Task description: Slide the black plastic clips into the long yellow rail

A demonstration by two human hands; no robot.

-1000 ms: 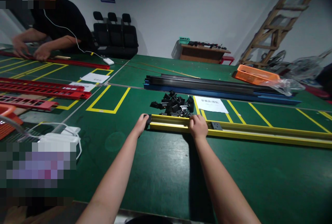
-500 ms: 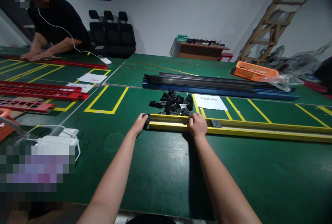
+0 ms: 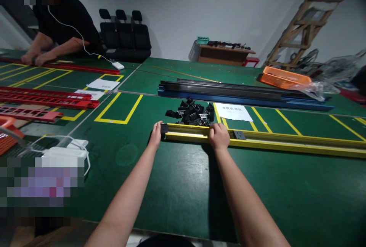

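Observation:
A long yellow rail (image 3: 286,144) with an open channel lies across the table in front of me. My right hand (image 3: 219,136) is wrapped round it, a short way in from its left end. At that end sits a black socket module (image 3: 164,129), and my left hand (image 3: 155,135) is closed against its outer side; some of its fingers are hidden. Another black socket module (image 3: 239,135) rests in the channel just right of my right hand. Behind the rail lies a heap of small black modules (image 3: 194,112).
Dark and blue rails (image 3: 228,92) lie farther back, near an orange basket (image 3: 286,77) and a printed sheet (image 3: 233,112). Red rails (image 3: 57,98) are on the left, with a white device (image 3: 64,155) closer to me. A co-worker (image 3: 71,22) leans over the far-left table.
My left hand has shifted slightly right, its thumb no longer lying over the module, which sits closer against the rail's end. My right hand keeps its grip. The co-worker's hands have moved.

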